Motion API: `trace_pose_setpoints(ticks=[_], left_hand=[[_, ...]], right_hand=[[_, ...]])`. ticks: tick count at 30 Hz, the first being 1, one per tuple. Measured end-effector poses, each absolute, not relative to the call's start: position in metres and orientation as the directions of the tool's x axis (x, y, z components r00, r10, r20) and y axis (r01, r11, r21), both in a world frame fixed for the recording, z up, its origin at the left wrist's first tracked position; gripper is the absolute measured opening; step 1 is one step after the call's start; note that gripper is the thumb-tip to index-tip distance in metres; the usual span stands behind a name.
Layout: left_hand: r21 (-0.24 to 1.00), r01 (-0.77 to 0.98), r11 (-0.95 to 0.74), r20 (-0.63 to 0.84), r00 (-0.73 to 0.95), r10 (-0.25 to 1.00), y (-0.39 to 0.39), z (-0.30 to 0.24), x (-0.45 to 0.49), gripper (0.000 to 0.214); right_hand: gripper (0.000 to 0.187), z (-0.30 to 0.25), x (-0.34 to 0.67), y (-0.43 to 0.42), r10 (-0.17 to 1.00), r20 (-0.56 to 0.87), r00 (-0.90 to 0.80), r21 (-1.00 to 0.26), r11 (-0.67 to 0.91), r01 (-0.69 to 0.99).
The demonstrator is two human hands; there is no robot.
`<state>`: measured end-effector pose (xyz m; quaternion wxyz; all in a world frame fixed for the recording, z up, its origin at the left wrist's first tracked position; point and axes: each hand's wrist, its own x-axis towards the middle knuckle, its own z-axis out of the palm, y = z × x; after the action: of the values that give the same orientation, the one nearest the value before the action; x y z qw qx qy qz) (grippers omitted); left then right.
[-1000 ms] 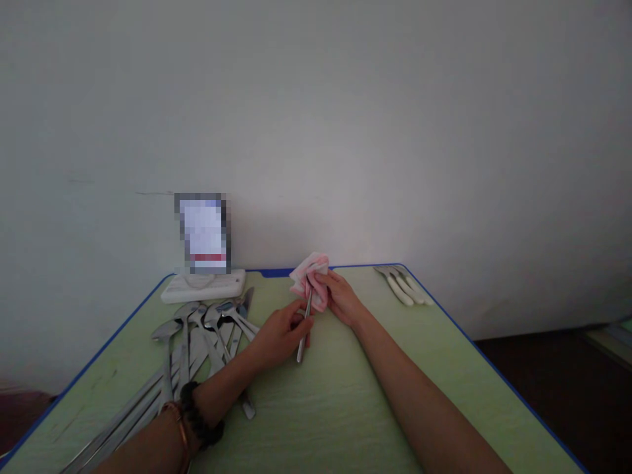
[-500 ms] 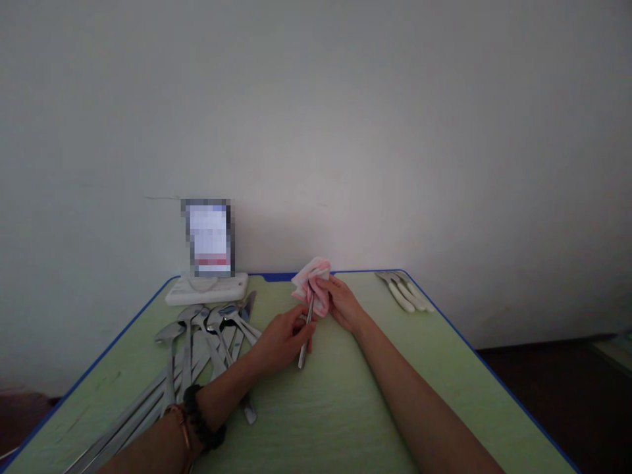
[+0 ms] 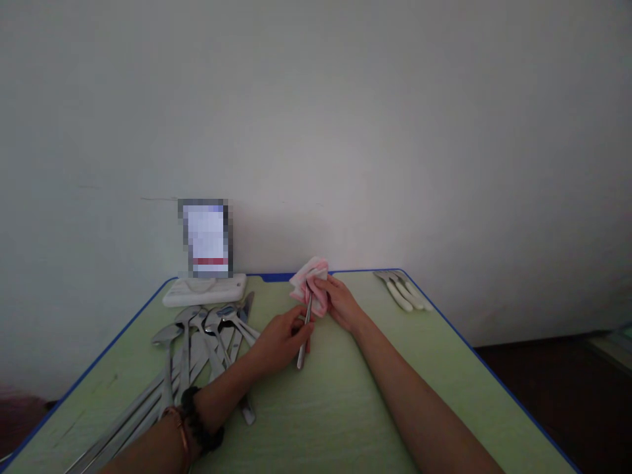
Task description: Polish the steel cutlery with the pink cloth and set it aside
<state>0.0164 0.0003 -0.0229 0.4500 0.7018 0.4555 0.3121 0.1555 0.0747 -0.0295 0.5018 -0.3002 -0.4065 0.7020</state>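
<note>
My left hand [image 3: 282, 341] grips the handle of a steel utensil [image 3: 303, 334] that points away from me over the green table [image 3: 345, 408]. The far end of that utensil is buried in a pink and white cloth [image 3: 311, 284], which my right hand [image 3: 340, 301] pinches closed around it. Which kind of utensil it is cannot be told, since its head is hidden. A black bead bracelet and a bangle sit on my left wrist.
A pile of steel spoons and knives [image 3: 197, 342] spreads over the table's left side. Several white-handled forks [image 3: 405, 291] lie at the far right corner. A white stand [image 3: 205, 289] with a blurred card sits against the wall at the far left.
Both hands keep their grip; the cloth and utensil shift only slightly, with small movement of the cloth along the utensil's end. The view wobbles a little.
</note>
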Motion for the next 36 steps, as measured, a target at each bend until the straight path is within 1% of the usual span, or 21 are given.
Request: trace_pose_setpoints(ticks=[10,17,22,29,36], left_hand=[[0.915,0.364,-0.171,0.015,0.392,0.920,0.0004,-0.0249,0.0158,0.017],[0.923,0.356,-0.148,-0.003,0.391,0.920,0.0000,-0.0236,0.0166,0.020],[0.916,0.363,-0.168,0.013,0.393,0.920,0.0003,-0.0243,0.0166,0.017],[0.919,0.354,-0.172,0.020,0.393,0.919,0.0005,-0.0252,0.0168,0.019],[0.923,0.350,-0.160,0.009,0.396,0.918,0.0005,-0.0249,0.0163,0.023]], right_hand=[[0.022,-0.0287,0.1543,0.0737,0.945,-0.019,-0.326,-0.847,-0.189,-0.497],[0.021,-0.0289,0.1540,0.0743,0.953,-0.023,-0.301,-0.860,-0.173,-0.480],[0.021,-0.0278,0.1543,0.0740,0.947,-0.029,-0.319,-0.859,-0.187,-0.477],[0.020,-0.0284,0.1544,0.0738,0.946,-0.025,-0.323,-0.854,-0.188,-0.485],[0.022,-0.0307,0.1538,0.0760,0.962,-0.037,-0.269,-0.856,-0.169,-0.489]])
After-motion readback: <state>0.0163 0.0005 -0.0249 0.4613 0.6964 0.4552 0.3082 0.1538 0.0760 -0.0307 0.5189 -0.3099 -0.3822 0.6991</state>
